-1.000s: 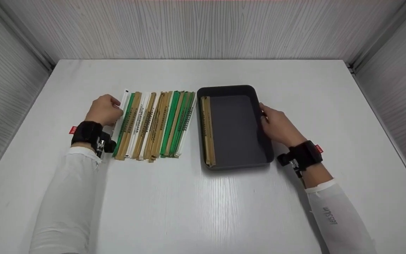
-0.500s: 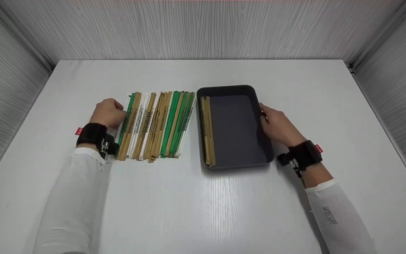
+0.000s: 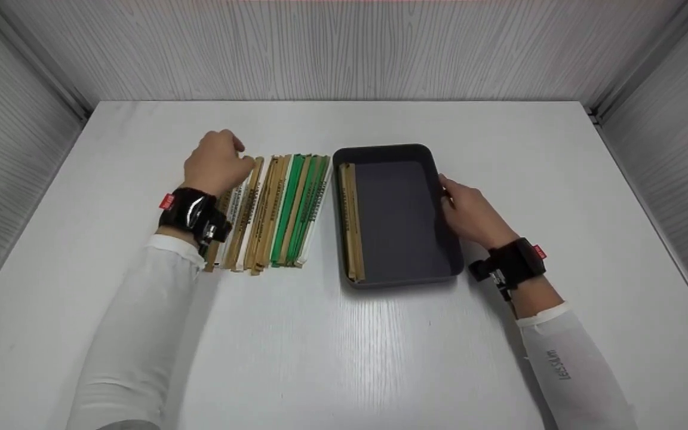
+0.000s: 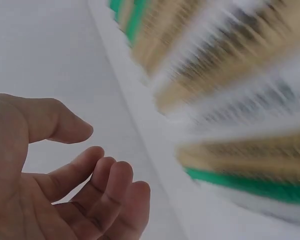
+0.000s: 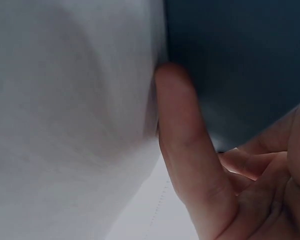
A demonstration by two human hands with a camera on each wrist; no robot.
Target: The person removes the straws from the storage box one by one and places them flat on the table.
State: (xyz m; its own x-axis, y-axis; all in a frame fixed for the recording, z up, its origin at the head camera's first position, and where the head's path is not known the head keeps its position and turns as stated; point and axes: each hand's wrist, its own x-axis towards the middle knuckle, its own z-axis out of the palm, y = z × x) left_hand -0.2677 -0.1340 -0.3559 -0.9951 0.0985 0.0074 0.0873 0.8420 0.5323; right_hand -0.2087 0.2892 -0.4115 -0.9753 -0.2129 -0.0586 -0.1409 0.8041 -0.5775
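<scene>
My left hand (image 3: 220, 162) is above the far left part of a row of slim paper-wrapped sticks (image 3: 273, 212). The left wrist view shows the left thumb and the bent fingers (image 4: 122, 187) apart, with nothing between them. Brown, green and white printed wrappers (image 4: 250, 150) lie beside it there, blurred; what is inside them is hidden. My right hand (image 3: 474, 215) touches the right wall of a dark grey tray (image 3: 404, 224). In the right wrist view one finger (image 5: 182, 120) lies straight along the tray's outer side (image 5: 240, 65). Brown wrapped sticks (image 3: 352, 224) lie along the tray's left inner wall.
The tray stands just right of the row on a white table (image 3: 320, 358). Grey wood-grain panels (image 3: 344, 51) rise behind the table and at both sides. Each wrist wears a black strap with a small camera (image 3: 502, 269).
The left hand has gone from the row's left end up and rightward over its far left part. The white stick at that end has been pushed against the green one. The right hand and tray stay put.
</scene>
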